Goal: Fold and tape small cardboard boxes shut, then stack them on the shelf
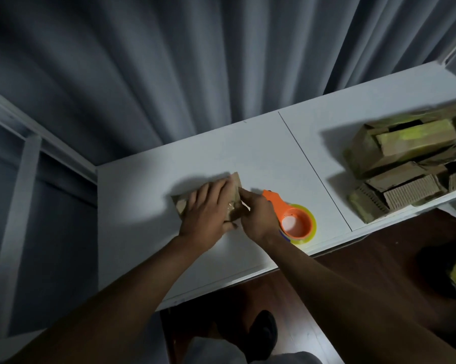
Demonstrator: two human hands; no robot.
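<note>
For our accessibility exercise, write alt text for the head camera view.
Two bare hands work on a small cardboard box on a white table: the left hand lies flat on it, the right hand pinches its edge. An orange tape dispenser lies beside them, a box pile farther right.

A small brown cardboard box (233, 183) lies flat on the white bench; an orange tape dispenser (296, 220) lies just right of it.

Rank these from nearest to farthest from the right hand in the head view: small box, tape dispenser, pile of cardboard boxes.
1. Small box: touching the right hand, on its left.
2. Tape dispenser: just right of the hand.
3. Pile of cardboard boxes: far right on the table.
</note>
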